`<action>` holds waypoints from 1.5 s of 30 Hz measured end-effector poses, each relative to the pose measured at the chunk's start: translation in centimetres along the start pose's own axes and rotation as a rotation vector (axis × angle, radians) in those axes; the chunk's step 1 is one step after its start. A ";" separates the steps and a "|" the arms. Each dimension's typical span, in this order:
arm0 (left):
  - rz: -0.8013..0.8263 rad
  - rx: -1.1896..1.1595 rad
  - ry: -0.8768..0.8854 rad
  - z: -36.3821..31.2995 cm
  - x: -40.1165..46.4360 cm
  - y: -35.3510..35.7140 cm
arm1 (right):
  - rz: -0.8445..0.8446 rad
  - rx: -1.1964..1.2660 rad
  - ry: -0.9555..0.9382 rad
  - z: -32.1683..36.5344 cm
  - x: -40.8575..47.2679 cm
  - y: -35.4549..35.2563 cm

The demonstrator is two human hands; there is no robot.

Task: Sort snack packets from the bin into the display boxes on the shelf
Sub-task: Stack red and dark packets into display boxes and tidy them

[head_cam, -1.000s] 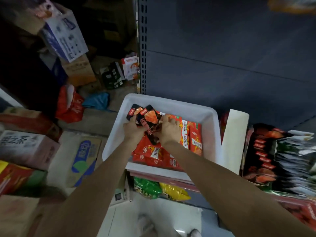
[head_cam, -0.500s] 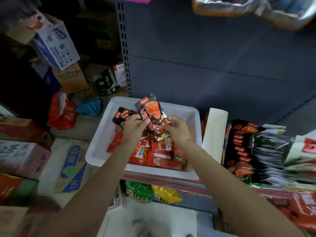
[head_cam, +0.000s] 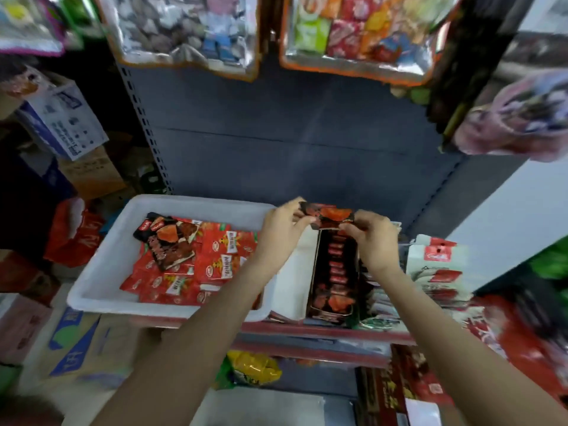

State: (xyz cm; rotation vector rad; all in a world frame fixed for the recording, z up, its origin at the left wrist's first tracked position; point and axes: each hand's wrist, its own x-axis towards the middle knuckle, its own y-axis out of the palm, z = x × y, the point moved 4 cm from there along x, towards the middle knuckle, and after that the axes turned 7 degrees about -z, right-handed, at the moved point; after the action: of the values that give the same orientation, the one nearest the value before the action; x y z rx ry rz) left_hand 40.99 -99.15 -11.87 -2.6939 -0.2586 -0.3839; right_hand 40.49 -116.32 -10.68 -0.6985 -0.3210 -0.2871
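A white bin (head_cam: 101,272) on the shelf holds several red snack packets (head_cam: 215,262) and a few black-and-orange ones (head_cam: 167,238). To its right stands a dark display box (head_cam: 333,272) filled with black-and-orange packets. My left hand (head_cam: 281,232) and my right hand (head_cam: 372,238) both pinch a small bunch of black-and-orange packets (head_cam: 329,216), held over the far end of that display box. The bunch's lower part is hidden by my fingers.
White and red packets (head_cam: 436,265) fill the boxes right of the dark one. Large snack bags (head_cam: 190,32) hang overhead on the grey shelf back. Cartons (head_cam: 76,342) are stacked on the floor at left. Green and yellow bags (head_cam: 252,367) lie on the lower shelf.
Both hands lifted the black-and-orange packets out of the bin and carried them right, to above the dark display box. The view tilted up and shifted right.
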 end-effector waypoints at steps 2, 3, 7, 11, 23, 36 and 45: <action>-0.017 0.072 0.058 -0.6 0.0 1.4 | 0.018 -0.008 0.010 -1.2 0.6 -0.5; -0.021 0.108 0.068 -0.5 0.0 2.0 | 0.025 -0.032 0.006 -1.7 0.9 -0.6; -0.006 0.216 0.097 -0.2 0.3 3.6 | 0.083 -0.187 -0.020 -3.9 1.6 -0.5; 0.057 0.338 0.111 0.6 0.3 4.9 | 0.122 -0.188 -0.078 -4.2 1.9 -1.3; 0.064 0.448 0.335 -1.6 1.1 6.0 | 0.091 -0.288 -0.251 -4.4 1.9 -1.6; 0.098 0.559 0.171 -0.2 0.5 5.2 | 0.053 -0.368 -0.353 -2.9 -0.5 0.4; -0.185 0.326 -0.139 6.8 -1.6 -7.9 | 0.397 -0.112 -0.211 5.4 -2.8 10.5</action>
State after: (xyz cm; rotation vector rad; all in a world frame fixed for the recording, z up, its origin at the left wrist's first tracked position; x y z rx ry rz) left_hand 39.21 -89.43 -15.41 -2.3837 -0.5620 -0.1877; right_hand 40.71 -104.59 -13.93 -0.8875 -0.3607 0.1485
